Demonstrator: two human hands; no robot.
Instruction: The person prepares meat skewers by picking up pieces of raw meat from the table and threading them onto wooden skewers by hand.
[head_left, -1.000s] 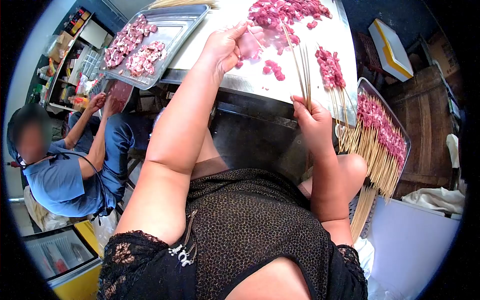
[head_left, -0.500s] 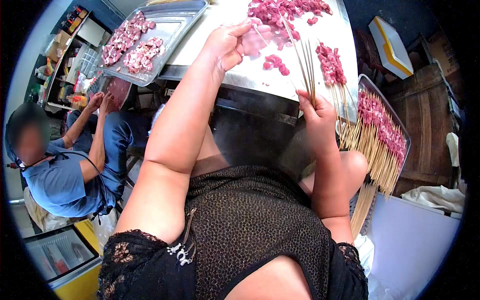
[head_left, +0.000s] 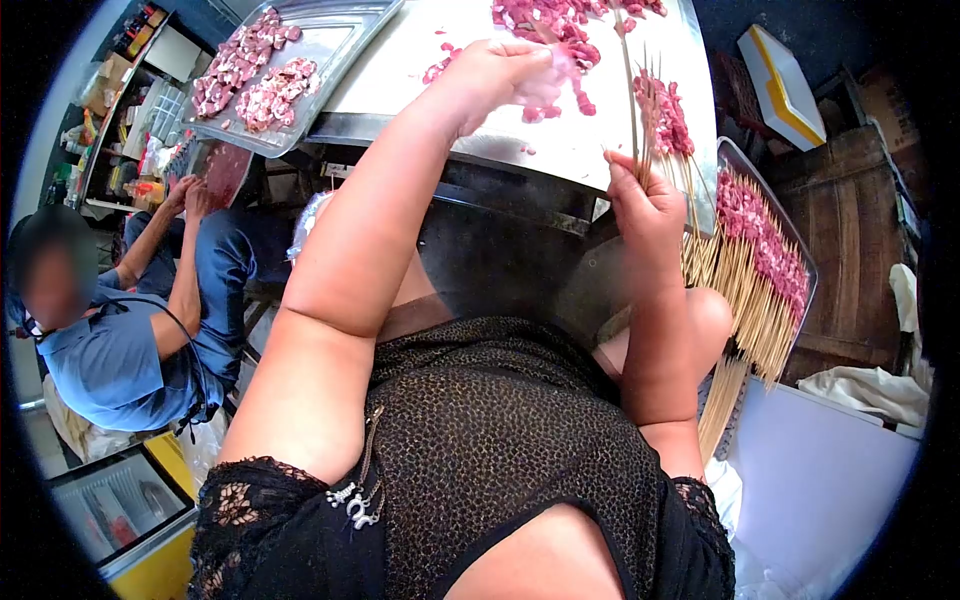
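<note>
My right hand (head_left: 648, 210) is clamped round the lower part of a small bunch of thin skewers (head_left: 631, 95), thumb and fingers pressed on them, with the long upper part standing free toward the far side, by the near right edge of the tabletop (head_left: 390, 85). My left hand (head_left: 490, 85) hangs over the middle of that white tabletop, next to the heap of diced red meat (head_left: 545, 15); thumb and forefinger look drawn together, but glare washes out the tips, so I cannot tell whether they pinch anything. A few threaded sticks (head_left: 670, 115) lie just past my right hand, and rows of loaded sticks (head_left: 765, 240) are farther right. At the left, a metal tray (head_left: 338, 50) carries paler chunks (head_left: 275, 95).

I judge the skewers light and stiff, with a little spring, and best gripped low, away from their far tips (sharp, I would expect). The meat should be soft, wet and slippery, easily torn if squeezed hard, so a gentle pinch on both sides of a piece suits it, leaving its middle clear for the point
</note>
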